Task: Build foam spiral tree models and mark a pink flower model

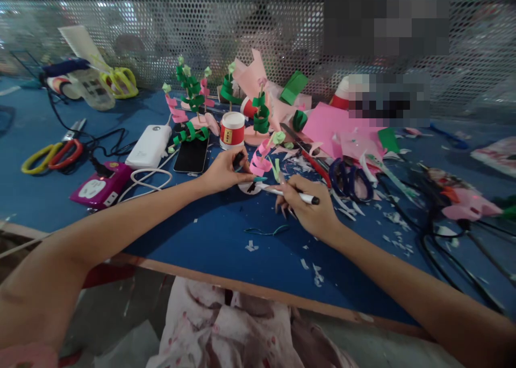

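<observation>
My right hand (308,201) is closed round a white marker (296,196) with a black end, its tip pointing left at a white round base (246,187) marked with black. My left hand (226,170) steadies that base on the table, thumb pressed on its edge. A black marker cap (238,159) sticks out between the left fingers. Above the base stands a pink paper spiral (260,165) on a stick, topped by a pale green paper flower (278,137). Just behind is a red and white glue tub (233,131).
Green spiral paper trees (194,100) stand behind. To the left lie a black phone (191,155), white power bank (149,146), purple power socket (102,185) and yellow-and-red scissors (56,155). Rightward are blue-handled scissors (350,179), pink paper (338,126), cables (427,244) and paper scraps.
</observation>
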### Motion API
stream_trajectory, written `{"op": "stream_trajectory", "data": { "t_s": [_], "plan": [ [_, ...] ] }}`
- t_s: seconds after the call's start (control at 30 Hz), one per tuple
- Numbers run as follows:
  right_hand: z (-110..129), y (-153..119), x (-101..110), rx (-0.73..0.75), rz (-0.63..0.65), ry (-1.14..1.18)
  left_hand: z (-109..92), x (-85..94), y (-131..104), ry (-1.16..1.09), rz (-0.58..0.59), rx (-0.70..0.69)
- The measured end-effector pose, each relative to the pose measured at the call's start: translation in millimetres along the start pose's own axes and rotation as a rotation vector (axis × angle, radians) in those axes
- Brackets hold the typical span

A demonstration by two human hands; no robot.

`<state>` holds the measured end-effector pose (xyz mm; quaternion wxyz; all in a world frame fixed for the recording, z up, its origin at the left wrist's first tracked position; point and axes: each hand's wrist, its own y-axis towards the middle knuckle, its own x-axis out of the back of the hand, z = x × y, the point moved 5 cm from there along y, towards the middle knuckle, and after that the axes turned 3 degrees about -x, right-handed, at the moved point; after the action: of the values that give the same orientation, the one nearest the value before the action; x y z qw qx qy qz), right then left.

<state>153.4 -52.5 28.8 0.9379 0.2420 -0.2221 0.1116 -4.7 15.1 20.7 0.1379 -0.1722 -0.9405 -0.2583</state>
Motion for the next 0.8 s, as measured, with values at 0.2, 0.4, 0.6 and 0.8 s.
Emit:
{"op": "stream_trajectory", "data": {
  "t_s": [0.2,0.4,0.6,0.8],
  "plan": [
    [-0.5,0.2,-1.0,-0.017,0.008,0.024,-1.2,-1.7,0.9,-0.056,0.014,-0.023],
    [0.4,-1.7,-2.2,-0.002,0.029,0.002,4.0,-3.2,0.5,-0.163,0.007,0.047],
    [0.8,-2.6,1.2,-0.012,-0.011,-0.034,-0.1,-5.4,-3.1,-0.211,-0.006,0.07],
    [3.2,-3.3,3.0,-0.032,-0.048,-0.032,0.5,-4.0,-3.8,-0.164,-0.024,0.052]
  ]
}}
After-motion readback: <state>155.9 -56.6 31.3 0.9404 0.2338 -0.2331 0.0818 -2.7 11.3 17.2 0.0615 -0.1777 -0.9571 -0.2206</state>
